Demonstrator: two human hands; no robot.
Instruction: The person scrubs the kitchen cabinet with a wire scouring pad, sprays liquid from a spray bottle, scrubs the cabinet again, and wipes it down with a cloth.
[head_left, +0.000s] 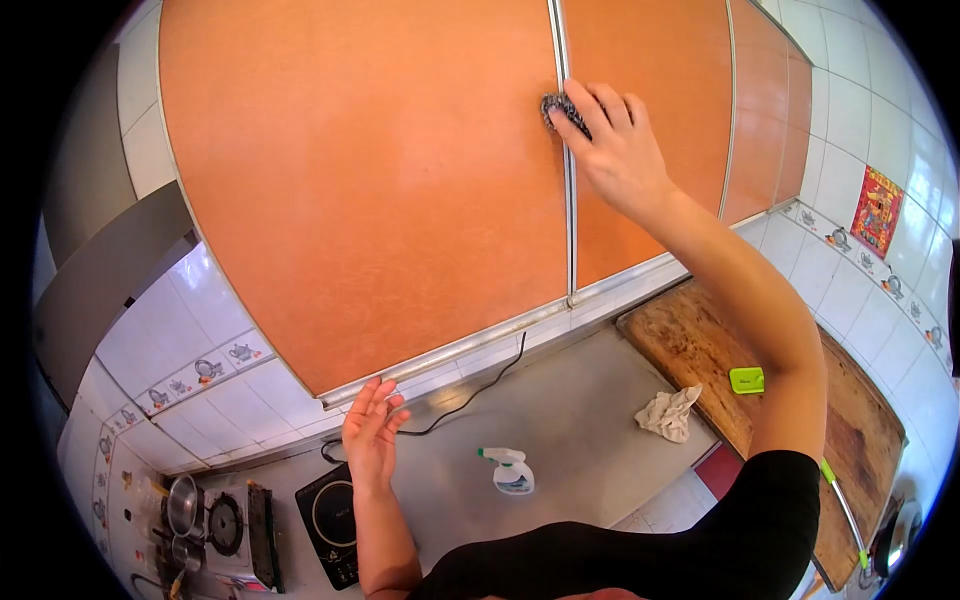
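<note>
1. Right hand (622, 150) raised to the cabinet (380, 180) front, fingers and thumb closed on a scrubber (552, 108).
2. Scrubber: dark grey, coarse, wiry-looking wad, under the fingertips and left of the palm. Sits at the cabinet's upright metal strip (571, 230), overlapping the edge of the wide panel.
3. Left hand (371, 440) low, by the cabinet's bottom left corner; fingers loosely bent and parted, nothing gripped. Contact with the cabinet: cannot tell.
4. Cabinet: broad, flat orange panels, smooth, faintly smeared, framed in narrow silvery metal.
5. Surface (600, 430) below the cabinet: grey, dull metallic sheen. On it, below the cabinet's middle, a curved white spray bottle (514, 475) with green nozzle; farther right, a crumpled off-white cloth (668, 414).
6. Below the cabinet's right part: wooden board (830, 410), brown, worn, stained; flat lime-green piece (746, 380) lying on it.
7. Below the cabinet's left corner: flat black cooker (320, 545), ring-marked. Farther left, stove (255, 530) and round metal pot (184, 507).
8. Right of the cabinet: glossy white tiles (840, 120), red printed sheet (878, 212).
</note>
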